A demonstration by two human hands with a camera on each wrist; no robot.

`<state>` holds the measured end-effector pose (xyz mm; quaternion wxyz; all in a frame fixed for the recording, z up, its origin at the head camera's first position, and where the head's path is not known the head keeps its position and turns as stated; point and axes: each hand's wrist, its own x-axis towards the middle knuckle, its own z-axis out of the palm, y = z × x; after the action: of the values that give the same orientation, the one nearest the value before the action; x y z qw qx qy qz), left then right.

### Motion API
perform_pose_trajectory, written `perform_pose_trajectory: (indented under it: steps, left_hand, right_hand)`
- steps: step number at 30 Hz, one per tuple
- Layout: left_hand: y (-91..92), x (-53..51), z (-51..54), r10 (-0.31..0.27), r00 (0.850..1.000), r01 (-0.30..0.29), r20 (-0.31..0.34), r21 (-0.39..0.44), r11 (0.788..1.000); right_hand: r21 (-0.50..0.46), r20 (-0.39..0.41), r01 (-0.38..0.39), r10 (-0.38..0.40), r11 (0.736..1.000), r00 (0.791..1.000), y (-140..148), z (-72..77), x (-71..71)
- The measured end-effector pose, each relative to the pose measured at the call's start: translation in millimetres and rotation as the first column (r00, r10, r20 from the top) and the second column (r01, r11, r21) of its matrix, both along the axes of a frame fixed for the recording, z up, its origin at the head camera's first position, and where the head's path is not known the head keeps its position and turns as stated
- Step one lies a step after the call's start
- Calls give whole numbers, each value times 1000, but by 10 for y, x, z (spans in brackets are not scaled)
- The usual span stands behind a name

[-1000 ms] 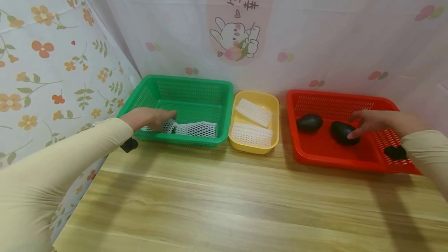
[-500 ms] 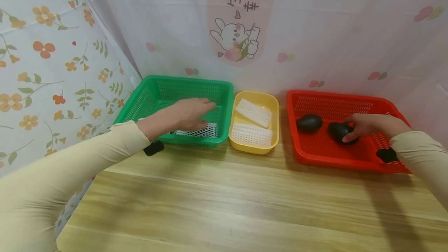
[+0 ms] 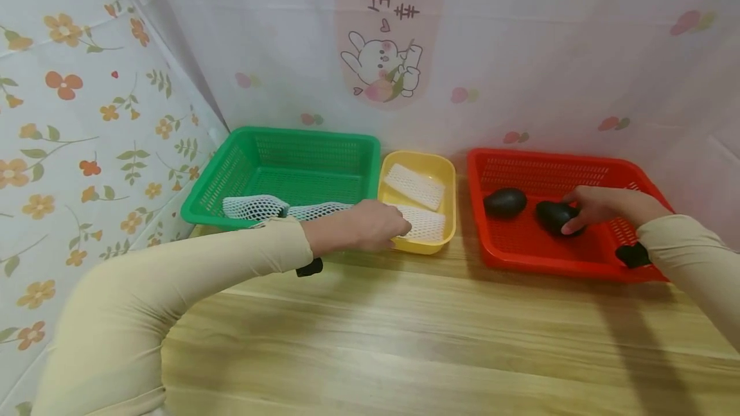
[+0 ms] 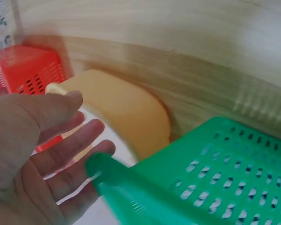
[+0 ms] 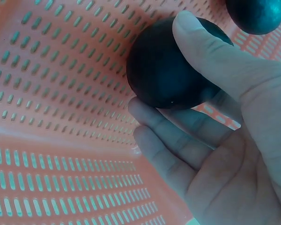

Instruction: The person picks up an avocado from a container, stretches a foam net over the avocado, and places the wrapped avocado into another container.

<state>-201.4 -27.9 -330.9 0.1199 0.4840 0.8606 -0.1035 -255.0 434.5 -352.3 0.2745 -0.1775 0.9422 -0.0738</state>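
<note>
My left hand (image 3: 372, 225) hangs at the front left of the yellow basket (image 3: 424, 248), by a flat white foam net (image 3: 426, 223). In the left wrist view its fingers (image 4: 68, 150) are loosely bent with nothing between them, close to the green basket's corner. A second foam net (image 3: 415, 186) lies further back in the yellow basket. Inside the red basket (image 3: 537, 264), my right hand (image 3: 604, 204) holds a dark avocado (image 5: 164, 65), thumb on top and fingers underneath. Another avocado (image 3: 505, 202) lies to its left.
At the left stands a green basket (image 3: 315, 133) with net-covered items, one in a white foam net (image 3: 251, 207) and another net (image 3: 318, 210) beside it. All three baskets are lined up on the wooden table (image 3: 405, 339) before a printed cloth (image 3: 520, 50).
My left hand has left the netted item in the green basket and moved right to the yellow one. The right hand has closed around the avocado, which has shifted slightly left.
</note>
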Motion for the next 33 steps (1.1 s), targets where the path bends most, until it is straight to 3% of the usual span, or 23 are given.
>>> perform_pose_trajectory:
  steps: [15, 24, 33]
  left_hand:
    - [31, -10, -246, 22, 997, -18, -69, 63, 998]
    - [26, -6, -242, 45, 996, -42, -72, 45, 998]
    - [27, 2, -257, 32, 996, -29, -89, 35, 999]
  right_hand:
    - [16, 6, 21, -21, 1000, 1000, -33, 31, 47]
    - [-5, -34, 6, -6, 1000, 999, -42, 114, 0]
    - [-42, -159, -11, 4, 999, 987, 20, 290, 52]
